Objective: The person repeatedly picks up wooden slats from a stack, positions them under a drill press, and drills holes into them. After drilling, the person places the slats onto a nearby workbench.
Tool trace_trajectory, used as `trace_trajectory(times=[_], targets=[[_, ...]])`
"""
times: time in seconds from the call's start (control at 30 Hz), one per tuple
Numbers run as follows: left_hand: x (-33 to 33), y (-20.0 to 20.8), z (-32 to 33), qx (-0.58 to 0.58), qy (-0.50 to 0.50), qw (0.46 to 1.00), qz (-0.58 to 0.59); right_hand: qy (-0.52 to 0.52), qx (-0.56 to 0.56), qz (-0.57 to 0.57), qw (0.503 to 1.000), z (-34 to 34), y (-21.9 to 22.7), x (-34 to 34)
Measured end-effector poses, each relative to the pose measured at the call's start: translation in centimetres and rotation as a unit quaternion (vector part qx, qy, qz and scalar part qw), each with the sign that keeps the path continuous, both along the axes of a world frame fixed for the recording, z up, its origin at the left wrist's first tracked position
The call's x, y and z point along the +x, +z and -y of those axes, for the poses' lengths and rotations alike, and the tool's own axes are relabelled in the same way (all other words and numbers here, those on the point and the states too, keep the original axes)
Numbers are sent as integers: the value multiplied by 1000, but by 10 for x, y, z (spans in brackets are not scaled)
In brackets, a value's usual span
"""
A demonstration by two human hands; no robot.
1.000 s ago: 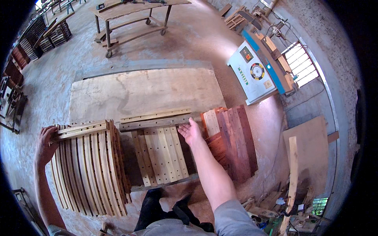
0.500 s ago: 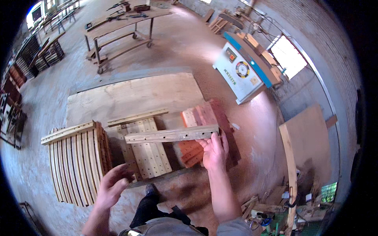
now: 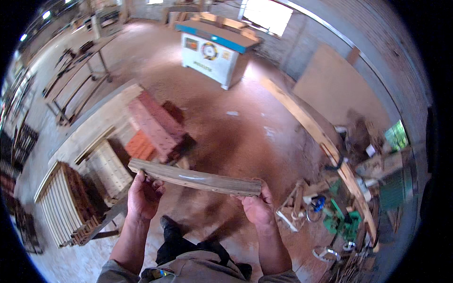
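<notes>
A weathered wooden slat [image 3: 198, 180] spans the space in front of my body, held level between both hands. At its left end my left hand [image 3: 145, 194] grips it, thumb up against the edge. Around the right end, the fingers of my right hand [image 3: 258, 203] are closed. Left of the slat, a stack of pale slats [image 3: 61, 207] stands beside more slats with drilled holes [image 3: 107, 170]. Beyond the slat lie dark red boards [image 3: 158, 123] and orange-red pieces [image 3: 140, 146].
A white machine with a blue-edged top [image 3: 207, 56] stands ahead. A long bent timber [image 3: 306, 123] runs down the right side, near a green machine [image 3: 340, 217] and scattered scraps. A wheeled workbench [image 3: 78, 75] is far left. A large panel [image 3: 339, 89] leans on the wall.
My view and body have turned right, away from the stacks. My left hand, free before, has taken hold of the slat's left end. The slat's face with holes no longer faces me.
</notes>
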State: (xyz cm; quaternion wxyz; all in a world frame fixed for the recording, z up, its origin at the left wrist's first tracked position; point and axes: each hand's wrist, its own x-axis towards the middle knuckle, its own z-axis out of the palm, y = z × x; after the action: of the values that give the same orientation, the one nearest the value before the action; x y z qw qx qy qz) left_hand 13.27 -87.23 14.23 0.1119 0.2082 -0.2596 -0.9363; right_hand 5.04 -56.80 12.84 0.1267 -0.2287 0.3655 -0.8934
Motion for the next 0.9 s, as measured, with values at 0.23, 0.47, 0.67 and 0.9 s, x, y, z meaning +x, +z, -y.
trace_trajectory(times=[0.23, 0.47, 0.67, 0.9], targets=[[-55, 34, -197, -17, -204, 978, -31, -111, 159, 3, 981, -183, -12, 74], [-112, 36, -314, -17, -347, 936, -60, -265, 450, -123, 844, -283, 47, 120], [-154, 48, -441, -120, -517, 829, -175, -400, 422, 78, 810, -365, 30, 122], [-176, 17, -572, -286, -719, 564, -289, -453, 261, 148, 839, -417, 41, 26]])
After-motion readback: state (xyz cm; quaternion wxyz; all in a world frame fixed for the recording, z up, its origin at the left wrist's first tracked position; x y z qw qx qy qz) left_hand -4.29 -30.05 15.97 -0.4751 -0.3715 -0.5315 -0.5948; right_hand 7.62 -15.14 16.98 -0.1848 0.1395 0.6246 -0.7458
